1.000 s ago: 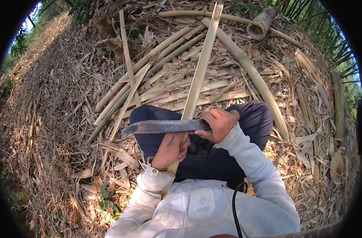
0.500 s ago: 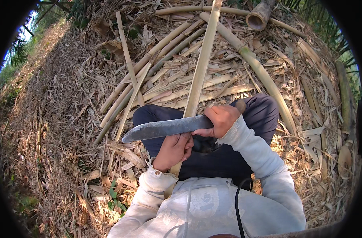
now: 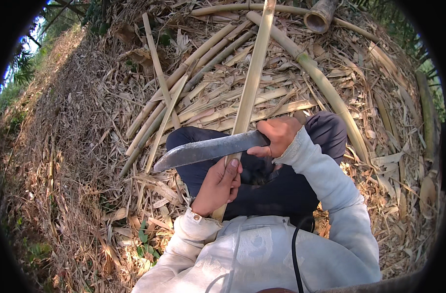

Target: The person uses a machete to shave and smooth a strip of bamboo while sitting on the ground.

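A long split bamboo strip (image 3: 253,78) runs from my lap away over the ground ahead. My left hand (image 3: 217,184) is closed around its near part, with the thumb lying along the top. Gripped in my right hand (image 3: 279,136) is a machete (image 3: 208,151) with a broad, worn grey blade. The blade lies crosswise over the strip, just beyond my left hand, its tip pointing left. Most of the machete's handle is hidden in my right fist; its butt end shows past the hand. My crossed legs are under both hands.
Several bamboo poles (image 3: 184,73) lie at the left, and a curved pole (image 3: 325,85) bends along the right. A thick hollow bamboo piece (image 3: 318,18) rests at the far right. Dry leaves and shavings (image 3: 223,105) cover the ground. A black cord (image 3: 295,254) hangs over my shirt.
My right hand and the machete have shifted slightly away and to the right along the strip. The left hand has turned a little, showing its thumb on the strip.
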Demonstrator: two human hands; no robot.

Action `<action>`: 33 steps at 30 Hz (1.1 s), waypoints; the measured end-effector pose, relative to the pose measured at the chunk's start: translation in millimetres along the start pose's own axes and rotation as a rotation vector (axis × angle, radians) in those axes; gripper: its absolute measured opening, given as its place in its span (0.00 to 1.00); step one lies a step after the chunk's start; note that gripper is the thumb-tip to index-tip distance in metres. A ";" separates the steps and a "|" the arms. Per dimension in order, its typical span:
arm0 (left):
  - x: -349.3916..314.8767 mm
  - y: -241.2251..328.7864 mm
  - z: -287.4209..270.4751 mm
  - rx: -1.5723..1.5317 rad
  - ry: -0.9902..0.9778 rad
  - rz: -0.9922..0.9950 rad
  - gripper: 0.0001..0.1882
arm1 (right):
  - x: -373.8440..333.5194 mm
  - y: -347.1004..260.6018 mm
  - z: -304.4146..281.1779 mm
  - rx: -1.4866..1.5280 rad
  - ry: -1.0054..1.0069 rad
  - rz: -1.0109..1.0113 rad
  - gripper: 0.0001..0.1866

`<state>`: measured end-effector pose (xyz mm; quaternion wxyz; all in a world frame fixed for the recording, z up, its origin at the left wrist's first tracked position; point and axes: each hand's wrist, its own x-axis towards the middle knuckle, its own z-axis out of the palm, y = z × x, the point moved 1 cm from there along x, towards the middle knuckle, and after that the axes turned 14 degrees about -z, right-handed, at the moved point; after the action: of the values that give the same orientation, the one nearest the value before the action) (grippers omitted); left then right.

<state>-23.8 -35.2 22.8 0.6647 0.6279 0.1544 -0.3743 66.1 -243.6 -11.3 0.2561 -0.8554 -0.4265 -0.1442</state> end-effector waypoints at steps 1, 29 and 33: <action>-3.3 -0.6 -2.6 -0.018 -0.007 -0.021 0.15 | -0.9 6.2 -3.8 -0.049 -0.008 0.067 0.34; 21.0 -20.0 -33.9 -0.212 -0.078 -0.109 0.27 | 0.6 -59.7 27.1 0.181 0.055 -0.077 0.31; 15.9 -20.9 -24.2 -0.054 0.075 -0.017 0.27 | 3.5 -55.6 20.8 0.139 0.003 -0.109 0.32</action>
<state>-21.2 -15.5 -7.0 0.6719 0.6220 0.1947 -0.3518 24.2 -201.5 -9.3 0.3075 -0.8108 -0.4809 -0.1291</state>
